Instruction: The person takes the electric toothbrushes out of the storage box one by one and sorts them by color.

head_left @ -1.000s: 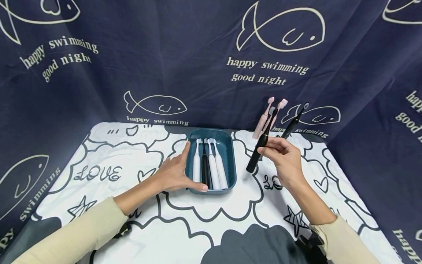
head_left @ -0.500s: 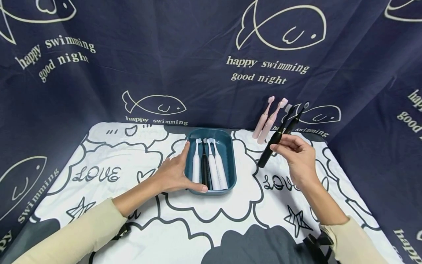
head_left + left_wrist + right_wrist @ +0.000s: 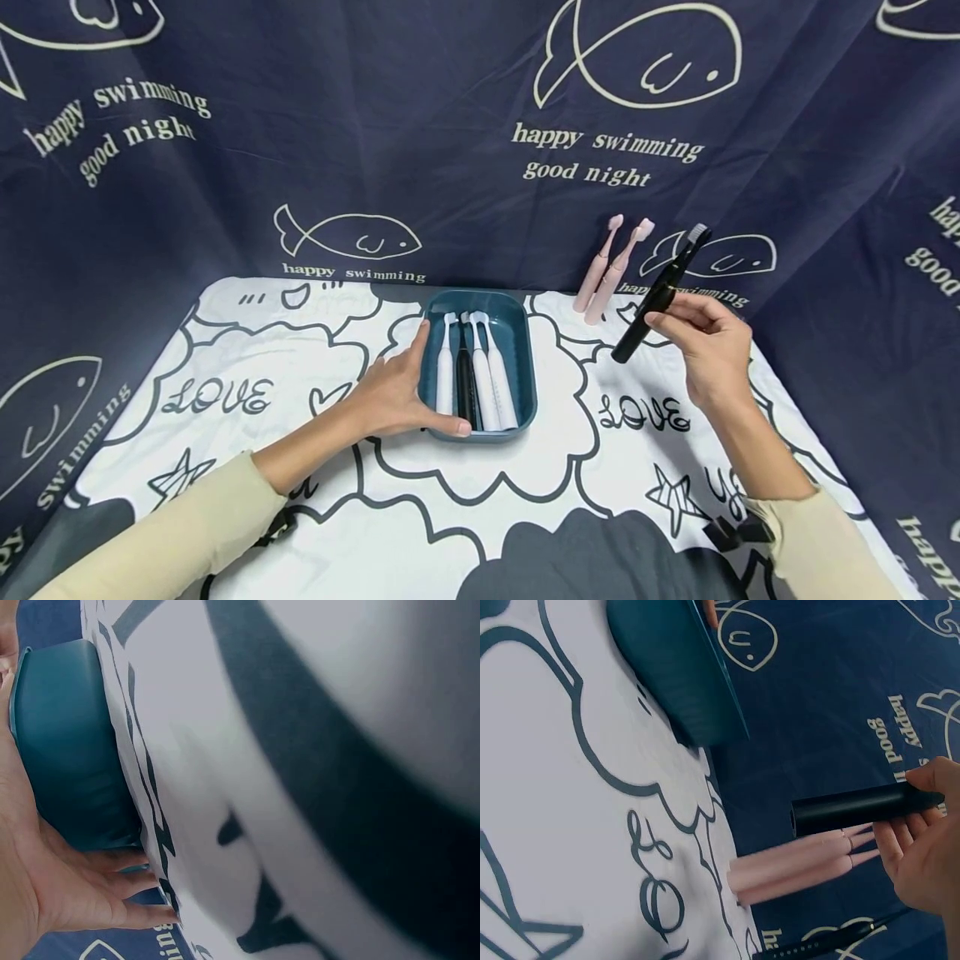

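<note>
While pinched by right hand [image 3: 708,346] fingers [image 3: 670,317], black toothbrush [image 3: 658,294] aslant, bristles up toward the backdrop.

Both arms wear long cream/beige sleeves, plain, no print or cuffs buttons visible. Left sleeve [image 3: 172,533] ends partway up forearm, fabric smooth w/ soft folds. Right sleeve [image 3: 817,542] same colour, pushed back from wrist. Left hand [image 3: 390,392] and right hand [image 3: 712,346] bare: no rings, no watch.
</note>
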The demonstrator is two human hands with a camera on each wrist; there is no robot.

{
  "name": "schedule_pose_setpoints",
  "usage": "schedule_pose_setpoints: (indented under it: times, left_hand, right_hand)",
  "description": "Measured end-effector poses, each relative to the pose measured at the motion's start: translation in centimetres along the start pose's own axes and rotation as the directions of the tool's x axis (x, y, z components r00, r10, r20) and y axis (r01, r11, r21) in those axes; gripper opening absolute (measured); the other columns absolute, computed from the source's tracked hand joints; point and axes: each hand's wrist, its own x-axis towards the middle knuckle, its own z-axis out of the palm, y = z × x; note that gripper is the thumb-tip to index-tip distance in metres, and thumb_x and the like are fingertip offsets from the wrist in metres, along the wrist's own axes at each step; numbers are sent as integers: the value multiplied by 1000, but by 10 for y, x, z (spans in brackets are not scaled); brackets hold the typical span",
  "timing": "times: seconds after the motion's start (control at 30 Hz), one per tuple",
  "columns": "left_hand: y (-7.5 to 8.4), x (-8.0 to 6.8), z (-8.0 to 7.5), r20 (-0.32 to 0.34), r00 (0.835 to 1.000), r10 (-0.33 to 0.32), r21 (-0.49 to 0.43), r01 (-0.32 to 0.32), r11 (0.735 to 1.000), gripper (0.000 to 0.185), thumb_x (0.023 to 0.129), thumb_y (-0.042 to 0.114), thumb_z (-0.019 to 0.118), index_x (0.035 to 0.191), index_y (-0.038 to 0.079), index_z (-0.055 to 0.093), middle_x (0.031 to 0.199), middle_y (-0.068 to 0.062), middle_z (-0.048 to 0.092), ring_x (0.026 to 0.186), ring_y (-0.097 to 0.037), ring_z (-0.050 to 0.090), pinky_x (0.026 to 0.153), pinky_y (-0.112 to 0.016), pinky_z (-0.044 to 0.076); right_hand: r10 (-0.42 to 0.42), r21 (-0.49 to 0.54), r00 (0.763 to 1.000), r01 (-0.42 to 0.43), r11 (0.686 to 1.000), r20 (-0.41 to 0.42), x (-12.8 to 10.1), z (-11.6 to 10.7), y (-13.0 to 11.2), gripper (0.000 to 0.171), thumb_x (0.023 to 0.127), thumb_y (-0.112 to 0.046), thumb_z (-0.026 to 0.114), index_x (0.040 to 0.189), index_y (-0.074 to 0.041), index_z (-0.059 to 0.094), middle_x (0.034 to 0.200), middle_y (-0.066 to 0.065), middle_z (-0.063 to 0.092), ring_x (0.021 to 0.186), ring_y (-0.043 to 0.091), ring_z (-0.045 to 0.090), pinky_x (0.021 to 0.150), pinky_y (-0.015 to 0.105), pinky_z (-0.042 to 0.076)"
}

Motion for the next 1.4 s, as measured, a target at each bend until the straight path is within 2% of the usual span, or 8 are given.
schedule_pose_setpoints:
  times: [0.27, 0.7, 1.17, 1.4]
  left_hand:
    - [0, 0, 2, 9, 1000, -4, 1, 4, 1000, 174, 61, 100, 85, 183, 18, -7, 182, -22, 38, 150, -53, 59, 120, -65, 53]
    - [0, 3, 0, 4, 1000, -4, 8, 4, 1000, 174, 61, 101, 84, 183, 18, -7, 182, -22, 39, 147, -51, 63, 118, -63, 55]
    - [2, 1, -2, 5, 1000, -2, 2, 2, 1000, 175, 60, 101, 84, 183, 18, -7, 179, -24, 42, 145, -49, 65, 116, -62, 56]
    - [2, 0, -1, 12, 1000, -10, -7, 10, 1000, 174, 60, 100, 85, 183, 19, -8, 182, -23, 38, 150, -52, 60, 119, -63, 54]
  right_hand:
    - [39, 20, 998, -38, 999, -55, 9, -12, 1, 34, 84, 31, 78, 102, 2, 82, 87, 2, 85, 80, 12, 84, 80, 24, 68]
    - [33, 34, 994, -29, 999, -104, 26, -23, 3, 35, 83, 32, 78, 101, 2, 81, 86, 4, 84, 78, 13, 84, 76, 23, 67]
    - [52, 1, 986, -52, 999, -159, 45, -42, 15, 37, 81, 30, 82, 101, -1, 83, 84, 0, 86, 77, 9, 83, 70, 19, 65]
    - [71, 56, 981, -62, 997, -183, 54, -45, 17, 37, 81, 32, 79, 98, 0, 81, 81, 3, 84, 72, 12, 83, 70, 21, 66]
